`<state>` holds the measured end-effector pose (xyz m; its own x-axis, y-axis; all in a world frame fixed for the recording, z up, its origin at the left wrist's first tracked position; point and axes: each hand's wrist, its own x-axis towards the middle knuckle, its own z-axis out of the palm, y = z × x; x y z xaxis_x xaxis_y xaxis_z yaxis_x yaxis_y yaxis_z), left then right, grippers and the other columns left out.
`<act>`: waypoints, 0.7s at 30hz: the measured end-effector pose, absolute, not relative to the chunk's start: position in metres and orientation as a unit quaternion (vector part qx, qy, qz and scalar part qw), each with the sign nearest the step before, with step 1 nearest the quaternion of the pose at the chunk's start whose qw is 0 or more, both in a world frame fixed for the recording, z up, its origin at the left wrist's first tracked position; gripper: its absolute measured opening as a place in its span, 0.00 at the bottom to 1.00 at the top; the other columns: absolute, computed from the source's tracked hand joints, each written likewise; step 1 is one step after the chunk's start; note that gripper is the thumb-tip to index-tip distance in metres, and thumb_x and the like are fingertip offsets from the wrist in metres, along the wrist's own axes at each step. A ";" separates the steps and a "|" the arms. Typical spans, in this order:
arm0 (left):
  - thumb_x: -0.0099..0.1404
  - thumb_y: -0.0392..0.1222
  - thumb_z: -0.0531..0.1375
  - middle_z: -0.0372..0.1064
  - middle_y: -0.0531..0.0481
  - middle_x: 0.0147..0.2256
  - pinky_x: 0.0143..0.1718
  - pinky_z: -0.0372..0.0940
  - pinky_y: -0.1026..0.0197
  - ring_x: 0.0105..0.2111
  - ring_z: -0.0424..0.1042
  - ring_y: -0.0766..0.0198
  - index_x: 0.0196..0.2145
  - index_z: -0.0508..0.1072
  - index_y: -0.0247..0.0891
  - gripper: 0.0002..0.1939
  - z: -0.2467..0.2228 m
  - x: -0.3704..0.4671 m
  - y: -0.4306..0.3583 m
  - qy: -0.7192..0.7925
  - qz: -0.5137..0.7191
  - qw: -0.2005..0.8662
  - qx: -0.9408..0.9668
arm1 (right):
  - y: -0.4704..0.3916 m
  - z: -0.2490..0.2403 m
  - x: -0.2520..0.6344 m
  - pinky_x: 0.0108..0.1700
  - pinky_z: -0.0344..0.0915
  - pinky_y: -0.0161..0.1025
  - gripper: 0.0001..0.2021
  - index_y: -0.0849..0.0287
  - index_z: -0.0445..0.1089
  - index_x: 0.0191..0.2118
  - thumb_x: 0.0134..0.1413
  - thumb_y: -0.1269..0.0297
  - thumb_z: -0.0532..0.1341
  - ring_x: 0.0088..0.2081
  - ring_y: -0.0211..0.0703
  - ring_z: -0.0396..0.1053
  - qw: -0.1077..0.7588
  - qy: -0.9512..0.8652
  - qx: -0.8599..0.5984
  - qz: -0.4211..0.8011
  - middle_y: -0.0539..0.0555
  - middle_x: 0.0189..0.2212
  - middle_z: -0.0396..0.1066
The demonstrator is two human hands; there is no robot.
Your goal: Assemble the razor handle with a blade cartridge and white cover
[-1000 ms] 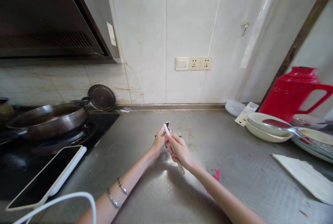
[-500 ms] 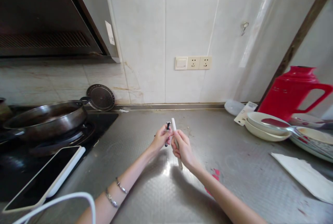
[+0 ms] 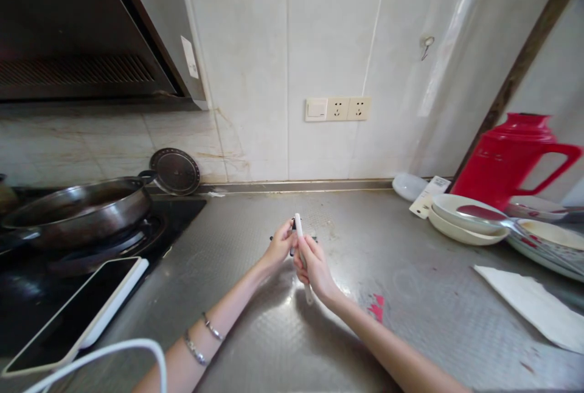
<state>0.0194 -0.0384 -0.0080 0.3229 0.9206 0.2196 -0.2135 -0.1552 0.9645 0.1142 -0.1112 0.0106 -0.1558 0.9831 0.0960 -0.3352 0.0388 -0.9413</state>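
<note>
At the left edge of the table (image 3: pixel 219 295), a steel pan (image 3: pixel 77 216) stands on the black hob (image 3: pixel 41 286). A white-edged phone (image 3: pixel 75 314) rests towards the near left corner, overlapping the hob. A round dark disc (image 3: pixel 176 171) leans against the wall at the back edge. Over the middle of the table, the left hand (image 3: pixel 277 250) has its grip closed on a small dark item (image 3: pixel 292 252), mostly hidden. Beside it, the right hand (image 3: pixel 317 268) has its grip closed around a pale stick (image 3: pixel 298 226); the stick's upper end overlaps the dark item, contact undetermined, and its lower end points towards the near edge. Red scraps (image 3: pixel 376 308) lie right of these. Towards the back right corner: white dish (image 3: pixel 407 187), card (image 3: pixel 429 197), stacked bowls (image 3: pixel 449 226), red flask (image 3: pixel 497 165). A white sheet (image 3: pixel 529 305) lies by the right edge
</note>
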 end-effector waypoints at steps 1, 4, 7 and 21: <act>0.50 0.52 0.64 0.58 0.58 0.21 0.22 0.52 0.69 0.20 0.57 0.73 0.31 0.65 0.36 0.18 -0.008 0.019 -0.038 0.310 0.501 0.568 0.576 | -0.112 0.009 0.112 0.11 0.40 0.27 0.20 0.55 0.56 0.30 0.50 0.41 0.54 0.11 0.26 0.41 0.536 -0.473 -0.348 0.606 0.39 0.14 0.52; 0.51 0.51 0.64 0.62 0.55 0.24 0.27 0.56 0.68 0.24 0.61 0.71 0.30 0.66 0.36 0.17 -0.004 0.018 -0.038 0.308 0.506 0.556 0.583 | -0.113 0.014 0.112 0.13 0.44 0.29 0.19 0.57 0.60 0.29 0.51 0.43 0.54 0.12 0.28 0.46 0.534 -0.513 -0.341 0.579 0.42 0.15 0.53; 0.52 0.52 0.63 0.66 0.53 0.26 0.30 0.59 0.66 0.27 0.65 0.68 0.34 0.68 0.36 0.17 0.003 0.017 -0.043 0.289 0.501 0.555 0.598 | -0.106 0.033 0.130 0.21 0.53 0.31 0.18 0.59 0.64 0.27 0.55 0.48 0.53 0.18 0.31 0.54 0.570 -0.568 -0.331 0.493 0.46 0.17 0.57; 0.50 0.42 0.66 0.74 0.45 0.31 0.36 0.61 0.61 0.32 0.70 0.62 0.30 0.78 0.34 0.10 0.012 0.004 -0.039 0.299 0.438 0.528 0.663 | -0.077 0.076 0.236 0.20 0.51 0.32 0.16 0.64 0.75 0.26 0.46 0.53 0.61 0.18 0.32 0.54 0.299 -0.753 -0.439 0.390 0.51 0.17 0.66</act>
